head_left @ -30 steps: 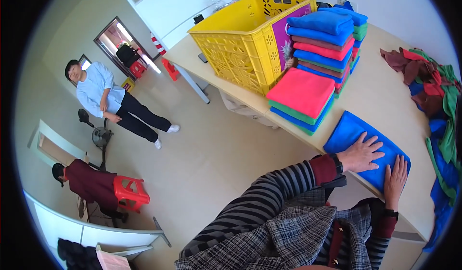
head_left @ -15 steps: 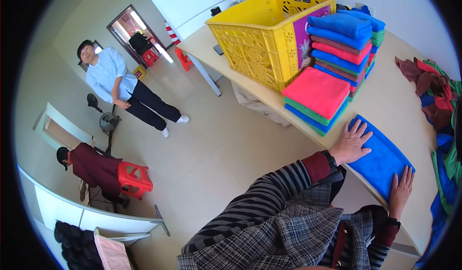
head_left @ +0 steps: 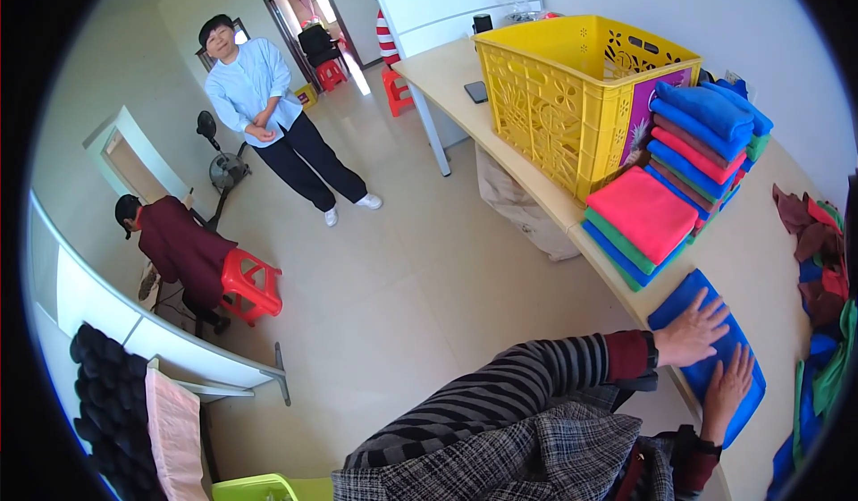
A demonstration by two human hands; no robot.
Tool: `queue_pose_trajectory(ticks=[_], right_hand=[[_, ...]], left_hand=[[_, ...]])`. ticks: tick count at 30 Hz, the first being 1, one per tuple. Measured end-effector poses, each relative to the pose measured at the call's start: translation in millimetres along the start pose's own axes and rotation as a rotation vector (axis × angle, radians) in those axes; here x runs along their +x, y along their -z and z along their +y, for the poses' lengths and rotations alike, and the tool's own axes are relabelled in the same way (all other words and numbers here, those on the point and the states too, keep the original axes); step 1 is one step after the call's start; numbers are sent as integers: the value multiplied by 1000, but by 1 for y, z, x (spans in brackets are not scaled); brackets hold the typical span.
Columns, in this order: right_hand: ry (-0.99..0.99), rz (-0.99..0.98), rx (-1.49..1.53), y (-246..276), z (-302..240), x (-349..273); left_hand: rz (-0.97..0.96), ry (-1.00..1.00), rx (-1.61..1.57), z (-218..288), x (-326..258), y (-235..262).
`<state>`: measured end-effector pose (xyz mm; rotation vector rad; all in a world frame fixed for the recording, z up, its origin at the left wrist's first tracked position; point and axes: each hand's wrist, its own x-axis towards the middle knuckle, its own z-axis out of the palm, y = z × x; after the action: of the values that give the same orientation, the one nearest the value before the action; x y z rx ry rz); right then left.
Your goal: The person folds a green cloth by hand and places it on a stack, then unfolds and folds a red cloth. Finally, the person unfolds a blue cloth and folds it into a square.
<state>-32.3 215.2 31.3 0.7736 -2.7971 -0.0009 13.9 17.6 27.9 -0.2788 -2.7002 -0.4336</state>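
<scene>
A folded blue cloth [head_left: 681,295] lies flat along the near edge of the table. My left hand [head_left: 693,333] rests on its middle, fingers spread. Close beside it, my right hand [head_left: 727,388] lies on the cloth with its fingers stretched out. Just beyond the cloth is a low pile of folded cloths [head_left: 643,210], red on top with green and blue below. Behind that rises a taller stack of folded cloths [head_left: 702,134] in blue, brown, red and green.
A yellow plastic crate [head_left: 545,108] stands on the table [head_left: 760,224] behind the stacks. Loose crumpled cloths [head_left: 818,295] lie along the right side. Across the floor, one person [head_left: 259,90] stands and another [head_left: 188,242] is by a red stool [head_left: 250,286].
The head view has shifted, so the room sits differently in it. My hands, earlier apart toward opposite ends of the blue cloth, are now close together over its middle.
</scene>
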Motion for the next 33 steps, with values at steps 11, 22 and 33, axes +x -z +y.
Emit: queue_pose_trajectory(ticks=[11, 22, 33], right_hand=[[5, -36, 22, -13, 6, -4], [-119, -12, -3, -35, 85, -27], [-180, 37, 127, -55, 120, -43]], left_hand=[[-11, 19, -157, -20, 1, -20], [-54, 126, -119, -38, -11, 10], [-95, 226, -132, -48, -15, 15]])
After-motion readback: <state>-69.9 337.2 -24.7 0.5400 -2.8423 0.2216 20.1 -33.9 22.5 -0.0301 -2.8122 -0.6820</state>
